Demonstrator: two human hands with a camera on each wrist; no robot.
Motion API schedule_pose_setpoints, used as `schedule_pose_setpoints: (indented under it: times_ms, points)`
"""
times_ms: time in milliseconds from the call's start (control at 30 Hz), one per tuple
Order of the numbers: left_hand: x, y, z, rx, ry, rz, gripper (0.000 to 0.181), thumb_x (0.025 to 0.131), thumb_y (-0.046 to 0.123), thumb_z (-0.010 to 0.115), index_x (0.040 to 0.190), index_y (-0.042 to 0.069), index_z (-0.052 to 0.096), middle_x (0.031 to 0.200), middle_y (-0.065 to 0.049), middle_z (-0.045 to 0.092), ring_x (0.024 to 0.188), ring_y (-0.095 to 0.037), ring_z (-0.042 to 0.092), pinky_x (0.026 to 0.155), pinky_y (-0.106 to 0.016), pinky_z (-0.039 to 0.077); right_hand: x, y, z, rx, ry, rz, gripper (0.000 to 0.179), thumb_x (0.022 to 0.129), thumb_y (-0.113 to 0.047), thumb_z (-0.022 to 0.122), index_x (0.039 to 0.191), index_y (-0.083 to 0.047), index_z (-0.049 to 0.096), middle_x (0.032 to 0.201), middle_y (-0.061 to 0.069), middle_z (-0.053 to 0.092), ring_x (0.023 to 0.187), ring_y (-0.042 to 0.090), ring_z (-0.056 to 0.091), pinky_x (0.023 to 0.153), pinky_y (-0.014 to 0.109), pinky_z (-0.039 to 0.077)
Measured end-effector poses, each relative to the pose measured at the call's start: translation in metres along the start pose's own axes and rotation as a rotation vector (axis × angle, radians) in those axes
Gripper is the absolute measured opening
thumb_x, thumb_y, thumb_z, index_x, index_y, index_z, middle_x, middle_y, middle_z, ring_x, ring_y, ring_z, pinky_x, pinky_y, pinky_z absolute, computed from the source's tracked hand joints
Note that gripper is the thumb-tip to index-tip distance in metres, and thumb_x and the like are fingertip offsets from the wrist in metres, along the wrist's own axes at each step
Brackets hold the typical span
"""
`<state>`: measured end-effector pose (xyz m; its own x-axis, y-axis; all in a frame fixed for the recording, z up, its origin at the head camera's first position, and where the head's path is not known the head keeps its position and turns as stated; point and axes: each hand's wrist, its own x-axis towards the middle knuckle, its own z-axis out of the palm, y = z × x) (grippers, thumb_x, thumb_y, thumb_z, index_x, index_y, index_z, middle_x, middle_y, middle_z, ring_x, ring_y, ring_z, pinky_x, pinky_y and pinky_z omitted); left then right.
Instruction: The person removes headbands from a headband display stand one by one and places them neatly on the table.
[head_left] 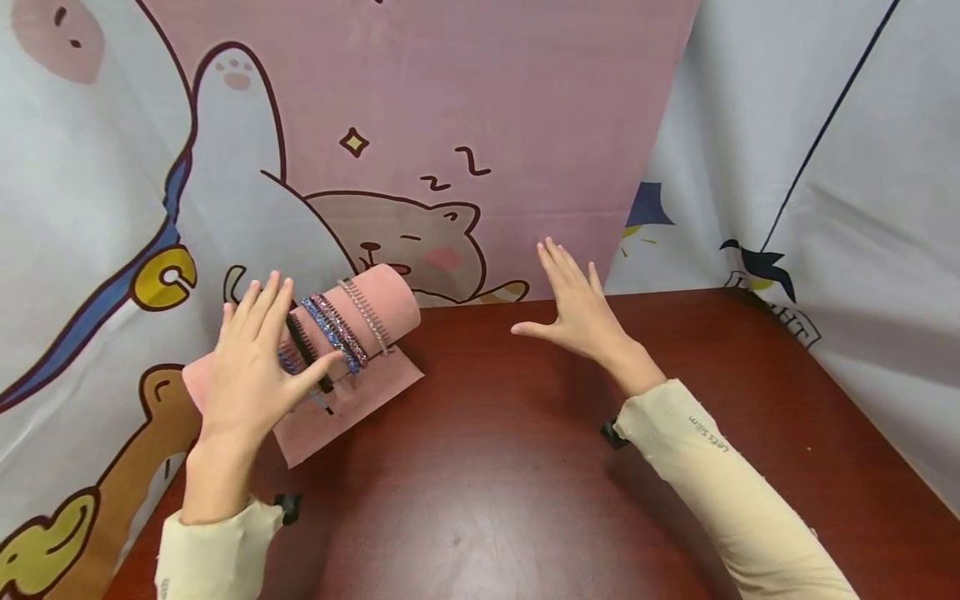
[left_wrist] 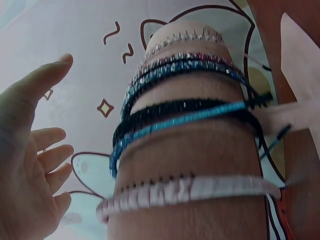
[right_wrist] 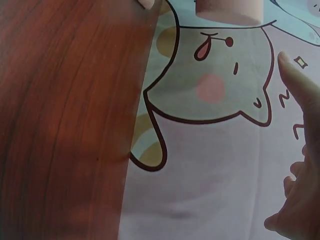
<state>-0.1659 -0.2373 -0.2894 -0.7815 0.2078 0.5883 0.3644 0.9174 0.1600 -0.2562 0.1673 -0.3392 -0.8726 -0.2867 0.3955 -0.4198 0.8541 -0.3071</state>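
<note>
Here, glossy red-brown wooden table (head_left: 480, 467): bears a pink cylindrical stand (head_left: 401, 298) at left.
Stand: slim toothed headbands (head_left: 366, 315), glittery blue, black and pale, ring it.
Left hand (head_left: 251, 367): thumb and fingers apart, beside the stand.
Right hand (head_left: 585, 321): likewise spread, well apart.

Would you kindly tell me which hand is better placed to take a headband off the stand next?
The left hand, most likely: it is open close beside the stand and its headbands, whereas the right hand, also open, is well apart from them.
</note>
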Motion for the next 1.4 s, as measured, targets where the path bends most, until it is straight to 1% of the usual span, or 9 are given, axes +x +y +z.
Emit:
schedule_pose_setpoints:
  times_ms: [133,400,533,767,933,1033,1167,1300,1400]
  points:
    - [-0.010,-0.009,-0.007,0.001,-0.004,-0.024,0.101,0.077,0.043,0.081,0.157,0.007,0.030,0.163,-0.016,0.030,0.154,-0.033,0.022,0.126,-0.053,0.010,-0.001,-0.005,0.004,0.013,-0.006,-0.022,0.123,0.075,-0.065,0.076,0.162,-0.021,0.001,0.170,-0.001,0.001,0.158,0.025,0.008,0.121,0.068,0.005]
    - [-0.028,-0.027,-0.014,0.000,0.008,-0.070,0.101,0.077,0.045,0.080,0.156,0.005,0.031,0.162,-0.017,0.031,0.154,-0.031,0.023,0.127,-0.050,0.009,-0.004,-0.014,0.012,0.043,0.003,-0.062,0.120,0.075,-0.064,0.076,0.162,-0.021,0.006,0.170,-0.001,0.007,0.157,0.027,0.012,0.122,0.065,0.006]
    - [-0.034,-0.034,-0.014,-0.013,0.025,-0.089,0.099,0.078,0.043,0.080,0.156,0.006,0.032,0.162,-0.017,0.032,0.153,-0.031,0.025,0.128,-0.047,0.009,-0.004,-0.022,0.015,0.067,0.002,-0.087,0.117,0.076,-0.061,0.077,0.162,-0.019,0.010,0.170,0.001,0.010,0.157,0.027,0.014,0.122,0.065,0.006]
    - [-0.050,-0.046,-0.012,-0.023,0.007,-0.123,0.096,0.081,0.041,0.079,0.156,0.006,0.031,0.161,-0.019,0.033,0.153,-0.033,0.025,0.127,-0.046,0.010,-0.006,-0.035,0.027,0.092,-0.005,-0.145,0.112,0.077,-0.057,0.078,0.161,-0.018,0.016,0.169,0.005,0.016,0.155,0.030,0.019,0.120,0.067,0.011]
    - [-0.059,-0.056,-0.010,-0.076,0.042,-0.146,0.092,0.081,0.035,0.079,0.155,0.007,0.033,0.160,-0.019,0.035,0.152,-0.034,0.027,0.128,-0.043,0.010,-0.008,-0.042,0.034,0.103,-0.008,-0.159,0.110,0.078,-0.057,0.077,0.161,-0.020,0.016,0.169,0.001,0.015,0.155,0.029,0.020,0.121,0.065,0.012]
    - [-0.062,-0.063,-0.007,-0.107,0.065,-0.167,0.091,0.081,0.031,0.080,0.156,0.009,0.034,0.159,-0.018,0.037,0.152,-0.033,0.029,0.128,-0.040,0.011,-0.008,-0.045,0.039,0.112,-0.007,-0.162,0.109,0.078,-0.057,0.077,0.161,-0.021,0.017,0.169,-0.001,0.014,0.155,0.027,0.020,0.123,0.062,0.012]
    - [-0.067,-0.071,-0.005,-0.116,0.080,-0.199,0.089,0.081,0.030,0.080,0.156,0.011,0.035,0.160,-0.015,0.037,0.151,-0.033,0.030,0.128,-0.037,0.014,-0.008,-0.050,0.046,0.128,-0.014,-0.171,0.108,0.079,-0.057,0.076,0.161,-0.022,0.016,0.169,-0.003,0.013,0.156,0.024,0.019,0.123,0.061,0.012]
    - [-0.075,-0.075,-0.003,-0.137,0.094,-0.235,0.090,0.081,0.031,0.081,0.156,0.016,0.035,0.162,-0.008,0.035,0.150,-0.033,0.032,0.126,-0.043,0.019,-0.009,-0.054,0.051,0.140,-0.025,-0.175,0.108,0.079,-0.057,0.075,0.161,-0.023,0.014,0.169,-0.003,0.013,0.156,0.019,0.016,0.123,0.060,0.012]
    - [-0.081,-0.079,0.001,-0.186,0.134,-0.254,0.091,0.076,0.024,0.085,0.155,0.021,0.038,0.162,-0.001,0.036,0.151,-0.021,0.033,0.125,-0.037,0.023,-0.010,-0.057,0.056,0.148,-0.036,-0.174,0.108,0.080,-0.056,0.076,0.162,-0.024,0.014,0.169,-0.004,0.013,0.156,0.019,0.016,0.123,0.061,0.011]
